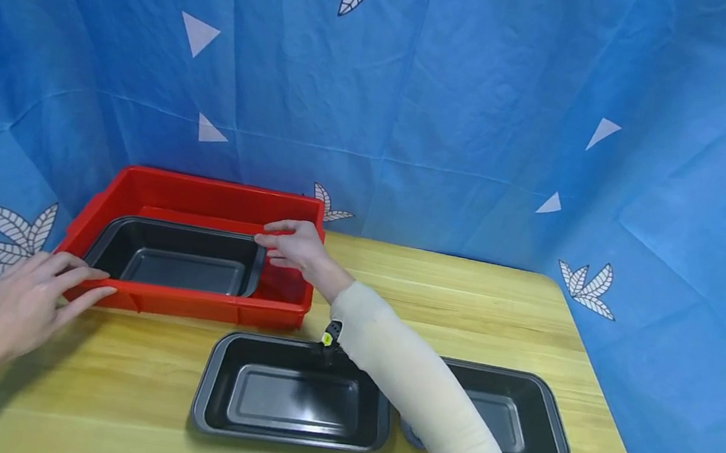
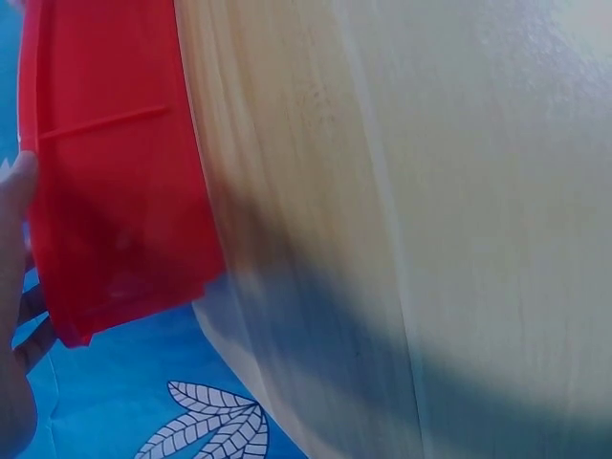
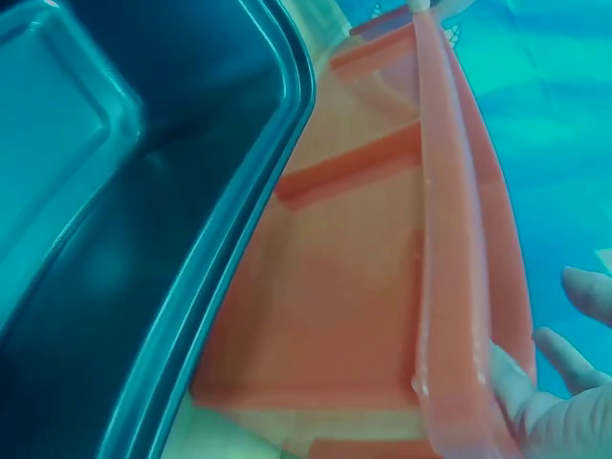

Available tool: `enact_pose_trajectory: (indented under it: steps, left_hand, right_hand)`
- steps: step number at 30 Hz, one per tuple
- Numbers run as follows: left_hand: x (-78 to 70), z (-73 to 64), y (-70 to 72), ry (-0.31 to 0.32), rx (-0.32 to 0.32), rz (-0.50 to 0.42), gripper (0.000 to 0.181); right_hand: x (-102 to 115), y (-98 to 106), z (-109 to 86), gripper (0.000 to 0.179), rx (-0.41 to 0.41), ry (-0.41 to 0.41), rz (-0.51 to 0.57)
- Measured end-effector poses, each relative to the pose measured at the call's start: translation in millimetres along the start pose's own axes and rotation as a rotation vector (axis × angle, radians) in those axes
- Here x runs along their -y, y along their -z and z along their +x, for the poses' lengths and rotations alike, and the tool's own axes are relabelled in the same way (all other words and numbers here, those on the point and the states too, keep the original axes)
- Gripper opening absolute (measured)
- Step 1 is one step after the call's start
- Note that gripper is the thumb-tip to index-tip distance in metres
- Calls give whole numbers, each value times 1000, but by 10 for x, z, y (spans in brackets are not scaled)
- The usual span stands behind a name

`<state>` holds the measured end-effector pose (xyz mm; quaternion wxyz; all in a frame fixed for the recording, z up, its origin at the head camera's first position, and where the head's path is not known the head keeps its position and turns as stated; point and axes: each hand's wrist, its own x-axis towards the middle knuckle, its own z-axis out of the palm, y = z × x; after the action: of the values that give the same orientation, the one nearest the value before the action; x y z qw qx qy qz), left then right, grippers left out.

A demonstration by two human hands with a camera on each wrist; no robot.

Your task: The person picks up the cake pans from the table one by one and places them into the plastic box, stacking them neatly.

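Nearest the person, on the bench [image 1: 128, 387], the middle pan [image 1: 295, 401] lies below the right forearm, closer to the body than either hand, and the right-hand pan [image 1: 506, 421] lies further to the right, partly hidden by the sleeve [image 1: 411, 386]. Both are outside the red tray [image 1: 187, 304], so, judging from how things lie, they are the part left over. Beyond them, the left hand [image 1: 30, 297] is at the tray's near left corner, thumb on the outer wall and forefinger over the rim, in what looks like a light pinch. The right hand [image 1: 296, 248] reaches over the tray's right end, its fingers spread and nearly straight, the tips at the right rim of the inner pan [image 1: 185, 270]; it does not appear to grip it. That pan sits between the two hands inside the tray, towards its left, with bare tray floor under the right hand. One pan of three seems placed, or nearly so. Past both hands hangs a blue cloth [image 1: 465, 79].
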<state>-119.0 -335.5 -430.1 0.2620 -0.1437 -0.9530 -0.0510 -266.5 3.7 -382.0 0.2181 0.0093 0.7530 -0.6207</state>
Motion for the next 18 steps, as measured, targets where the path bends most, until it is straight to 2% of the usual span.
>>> enact_pose_trajectory:
  steps: [16,18]
  left_hand:
    - [2,15,-5,-18,-21,-2,32]
    - [4,21,-3,-26,-30,-8,44]
  right_hand:
    - [47,481,-458,44,131,56,-91]
    - [47,558,-510,43,140,52,-103]
